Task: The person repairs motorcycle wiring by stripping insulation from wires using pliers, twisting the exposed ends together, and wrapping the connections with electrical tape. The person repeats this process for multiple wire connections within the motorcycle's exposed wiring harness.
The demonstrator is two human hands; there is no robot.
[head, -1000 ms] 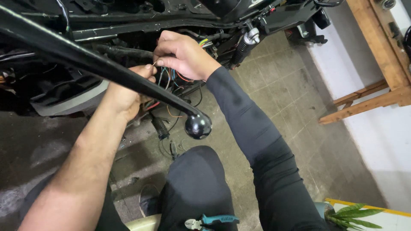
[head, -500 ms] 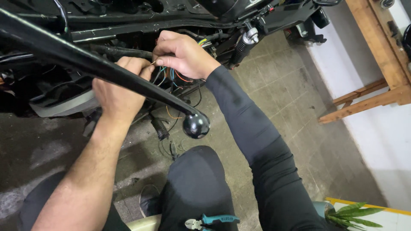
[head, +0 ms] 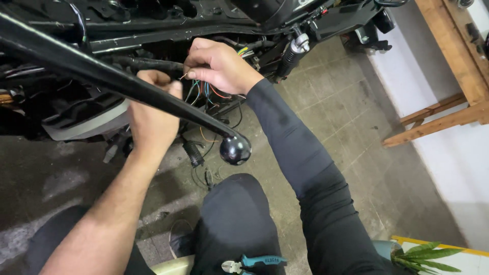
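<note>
- A smooth, glossy black bar (head: 117, 81) slants across the view and ends in one round, shiny knob (head: 235, 149); it serves as the landmark here.
- Just above the bar's middle hangs a bundle of thin coloured wires (head: 204, 91), blue, red, orange and green, limp and tangled.
- The right hand (head: 219, 66), above the bar, has its fingers (head: 196, 71) pinched shut on the wire ends.
- The left hand (head: 153, 114) sits partly behind the bar, fingers curled closed near the same wires; what they grip is hidden.
- Below the knob, one pair of pliers (head: 254, 264) with blue rubbery handles rests by the dark-clothed knee.
- The floor (head: 346, 117) right of the bar is matt grey tile.
</note>
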